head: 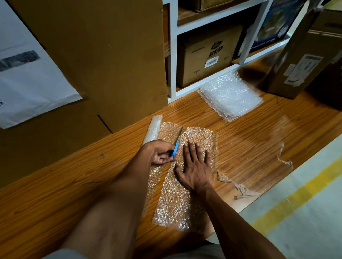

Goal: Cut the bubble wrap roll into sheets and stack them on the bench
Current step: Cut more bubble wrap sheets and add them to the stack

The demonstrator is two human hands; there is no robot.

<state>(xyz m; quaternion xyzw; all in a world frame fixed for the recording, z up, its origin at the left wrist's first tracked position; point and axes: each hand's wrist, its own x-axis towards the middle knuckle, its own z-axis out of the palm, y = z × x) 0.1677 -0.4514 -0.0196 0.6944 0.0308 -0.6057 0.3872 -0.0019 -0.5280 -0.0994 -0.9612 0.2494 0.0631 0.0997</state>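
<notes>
Storeroom corner: glossy orange-brown wood-grain counter [247, 148], grey floor with a yellow stripe [302, 189] at right. White-framed shelving [173, 49] behind, stacked with brown cardboard boxes [207, 55]; tall plain cardboard sheet [101, 53] leaning at left, white printed paper [18, 74] taped over it.

Print on paper blurred, unreadable. Scissor blades mostly lost against the wrap. Crumpled clear film scrap [239, 187] near counter edge, outline faint.

Small tight roll of clear bubble wrap [153, 129] at far left of the unrolled, bumpy, glinting strip [176, 199]. Left hand [160, 153] gripping blue-handled scissors [175, 147], fingers curled through the handles. Right hand [194, 168] flat, fingers spread, pressing the strip down. Stack of cut sheets [230, 95] well apart, by the shelving.
</notes>
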